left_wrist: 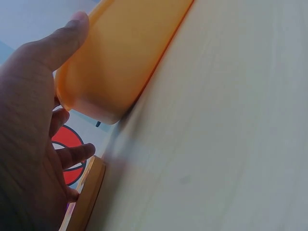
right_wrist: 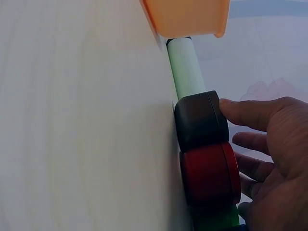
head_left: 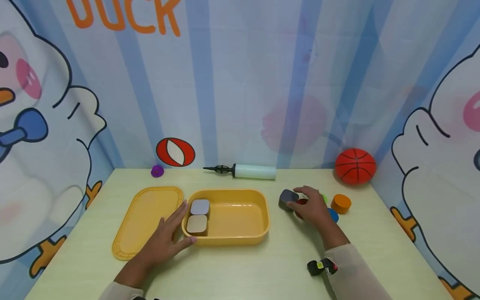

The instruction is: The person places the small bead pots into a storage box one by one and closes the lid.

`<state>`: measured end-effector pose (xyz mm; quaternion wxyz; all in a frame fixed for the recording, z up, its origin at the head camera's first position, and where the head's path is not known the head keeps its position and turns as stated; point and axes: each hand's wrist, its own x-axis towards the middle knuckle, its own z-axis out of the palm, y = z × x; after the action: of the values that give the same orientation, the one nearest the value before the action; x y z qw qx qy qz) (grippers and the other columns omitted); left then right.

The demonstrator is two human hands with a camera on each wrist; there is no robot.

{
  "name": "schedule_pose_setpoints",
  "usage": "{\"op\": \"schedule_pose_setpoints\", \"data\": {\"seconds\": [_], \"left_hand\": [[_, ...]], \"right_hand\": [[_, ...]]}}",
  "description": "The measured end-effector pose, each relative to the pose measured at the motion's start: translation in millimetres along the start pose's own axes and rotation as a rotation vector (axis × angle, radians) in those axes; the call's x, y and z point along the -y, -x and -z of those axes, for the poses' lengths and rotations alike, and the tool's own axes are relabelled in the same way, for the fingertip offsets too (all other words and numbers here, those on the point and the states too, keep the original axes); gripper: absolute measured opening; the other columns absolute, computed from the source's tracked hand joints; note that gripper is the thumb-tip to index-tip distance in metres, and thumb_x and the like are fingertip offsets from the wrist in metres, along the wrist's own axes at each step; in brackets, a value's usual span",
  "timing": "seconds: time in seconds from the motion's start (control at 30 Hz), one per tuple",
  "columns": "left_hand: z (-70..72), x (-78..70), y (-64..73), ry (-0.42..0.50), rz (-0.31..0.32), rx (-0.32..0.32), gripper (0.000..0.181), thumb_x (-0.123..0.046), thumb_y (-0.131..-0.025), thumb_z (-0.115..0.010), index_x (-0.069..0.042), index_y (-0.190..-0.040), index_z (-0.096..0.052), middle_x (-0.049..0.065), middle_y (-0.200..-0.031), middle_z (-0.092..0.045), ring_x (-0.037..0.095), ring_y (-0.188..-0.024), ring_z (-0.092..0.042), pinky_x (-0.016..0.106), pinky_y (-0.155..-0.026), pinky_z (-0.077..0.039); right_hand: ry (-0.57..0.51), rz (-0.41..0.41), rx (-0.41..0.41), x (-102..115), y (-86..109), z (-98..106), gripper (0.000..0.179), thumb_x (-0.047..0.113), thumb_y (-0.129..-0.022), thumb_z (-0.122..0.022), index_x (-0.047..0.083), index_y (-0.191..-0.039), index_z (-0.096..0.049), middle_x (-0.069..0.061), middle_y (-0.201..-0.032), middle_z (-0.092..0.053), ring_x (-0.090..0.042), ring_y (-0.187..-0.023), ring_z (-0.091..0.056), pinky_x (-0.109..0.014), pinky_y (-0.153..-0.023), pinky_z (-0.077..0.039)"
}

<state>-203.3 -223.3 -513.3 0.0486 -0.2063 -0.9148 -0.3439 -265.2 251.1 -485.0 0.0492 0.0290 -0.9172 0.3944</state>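
Against right hand (head_left: 314, 210), dark grey block (head_left: 286, 197)

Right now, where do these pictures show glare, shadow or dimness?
Head view: bright, with small glints inside the yellow tray and soft shadow below the right hand; left wrist view: dimmer, the left hand in shade, soft shadow on the tabletop beside the tray; right wrist view: also dim, the dark gray block looking nearly black.

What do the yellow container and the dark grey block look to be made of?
Yellow container: probably moulded plastic, glossy, given the highlights on its smooth floor.
Dark grey block: satin, perhaps painted metal or plastic; its sheen and lid-like seam leave that open.
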Motion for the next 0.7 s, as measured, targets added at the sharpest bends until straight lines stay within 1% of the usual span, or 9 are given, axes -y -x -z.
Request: {"op": "schedule_pose_setpoints", "data": {"seconds": [0.1, 0.23, 0.27, 0.33, 0.43, 0.5, 0.57, 0.63, 0.7], "left_hand": [[-0.2, 0.3, 0.1, -0.003, 0.004, 0.002, 0.099, -0.049, -0.097, -0.08, -0.022, -0.176, -0.027, 0.007, -0.183, -0.026, 0.044, -0.166, -0.031, 0.09, -0.122, -0.011], [-0.1, 0.1, 0.3, 0.0, -0.001, 0.0, 0.099, -0.048, -0.097, -0.081, -0.022, -0.175, -0.027, 0.008, -0.183, -0.026, 0.044, -0.166, -0.032, 0.091, -0.121, -0.012], [0.2, 0.2, 0.3, 0.001, -0.001, 0.001, 0.099, -0.049, -0.097, -0.081, -0.022, -0.175, -0.027, 0.008, -0.183, -0.026, 0.045, -0.166, -0.032, 0.091, -0.121, -0.012], [0.9, 0.2, 0.4, -0.003, -0.004, 0.002, 0.098, -0.049, -0.097, -0.08, -0.022, -0.175, -0.027, 0.008, -0.183, -0.026, 0.045, -0.166, -0.032, 0.091, -0.121, -0.012], [3.0, 0.5, 1.7, -0.011, -0.008, -0.005, 0.098, -0.049, -0.097, -0.081, -0.022, -0.175, -0.028, 0.008, -0.183, -0.026, 0.045, -0.165, -0.033, 0.092, -0.12, -0.013], [4.0, 0.8, 2.8, -0.01, -0.009, -0.011, 0.098, -0.048, -0.097, -0.081, -0.021, -0.175, -0.028, 0.009, -0.183, -0.026, 0.046, -0.165, -0.033, 0.092, -0.119, -0.014], [3.8, 0.8, 3.6, -0.002, -0.009, -0.013, 0.098, -0.047, -0.096, -0.082, -0.022, -0.175, -0.028, 0.009, -0.183, -0.027, 0.047, -0.164, -0.033, 0.092, -0.119, -0.013], [2.7, 0.1, 2.8, 0.005, -0.003, -0.007, 0.098, -0.048, -0.097, -0.081, -0.023, -0.175, -0.028, 0.008, -0.183, -0.026, 0.046, -0.165, -0.033, 0.091, -0.12, -0.012], [1.7, -1.1, 1.0, 0.009, 0.0, -0.003, 0.098, -0.049, -0.097, -0.08, -0.023, -0.175, -0.028, 0.008, -0.183, -0.026, 0.045, -0.165, -0.032, 0.091, -0.121, -0.011]], "right_hand": [[0.015, -0.006, 0.003, 2.2, -0.4, 0.1, 0.055, 0.026, -0.099, -0.082, 0.002, -0.146, -0.066, -0.032, -0.168, -0.045, -0.052, -0.161, -0.036, -0.068, -0.131, -0.031], [0.024, -0.001, 0.011, 3.4, -0.5, -0.2, 0.052, 0.023, -0.097, -0.084, 0.0, -0.142, -0.069, -0.032, -0.164, -0.05, -0.051, -0.16, -0.039, -0.068, -0.136, -0.016], [0.026, -0.001, 0.009, 3.6, -0.9, -0.5, 0.052, 0.022, -0.097, -0.084, -0.001, -0.141, -0.07, -0.032, -0.163, -0.051, -0.051, -0.158, -0.043, -0.069, -0.136, -0.015], [0.03, 0.009, 0.008, 3.6, -1.0, -1.3, 0.051, 0.021, -0.096, -0.085, -0.001, -0.14, -0.071, -0.032, -0.158, -0.057, -0.049, -0.147, -0.055, -0.068, -0.134, -0.025], [0.033, 0.055, -0.002, 3.2, -2.1, -3.7, 0.049, 0.018, -0.095, -0.086, -0.002, -0.138, -0.073, -0.03, -0.149, -0.065, -0.047, -0.135, -0.063, -0.071, -0.131, -0.029], [0.033, 0.101, -0.011, 3.0, -3.0, -4.9, 0.047, 0.016, -0.095, -0.087, -0.003, -0.136, -0.074, -0.028, -0.143, -0.07, -0.046, -0.129, -0.066, -0.074, -0.13, -0.026], [0.04, 0.141, -0.028, 2.2, -3.8, -5.2, 0.045, 0.015, -0.093, -0.088, -0.002, -0.134, -0.076, -0.027, -0.14, -0.072, -0.047, -0.134, -0.064, -0.078, -0.132, -0.013], [0.049, 0.164, -0.04, 2.1, -3.6, -3.6, 0.045, 0.015, -0.093, -0.088, -0.002, -0.133, -0.077, -0.027, -0.138, -0.073, -0.048, -0.136, -0.063, -0.081, -0.13, -0.009], [0.058, 0.181, -0.05, 3.4, -3.4, -0.9, 0.046, 0.016, -0.092, -0.089, -0.002, -0.132, -0.077, -0.026, -0.137, -0.074, -0.049, -0.138, -0.061, -0.082, -0.13, -0.009]]}}
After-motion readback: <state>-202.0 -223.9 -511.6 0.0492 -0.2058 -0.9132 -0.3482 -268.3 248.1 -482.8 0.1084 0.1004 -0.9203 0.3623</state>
